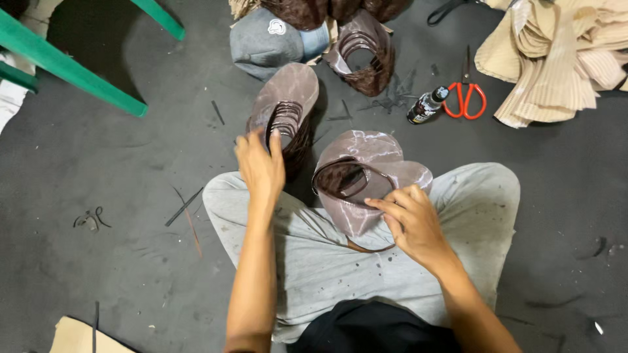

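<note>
Left hand [260,165] grips stack [282,117] rim; right hand [411,222] pinches lap piece [366,180]. Pulling one-handed may topple the leaning stack.

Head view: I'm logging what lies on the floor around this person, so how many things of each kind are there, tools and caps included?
Shiny brown fabric visor stacks: 3
Grey cloth cap: 1
Red-handled scissors: 1
Small dark bottle: 1
Cream ribbed fabric pile: 1
Total: 7
The left hand touches one stack; the right hand touches another.
</note>
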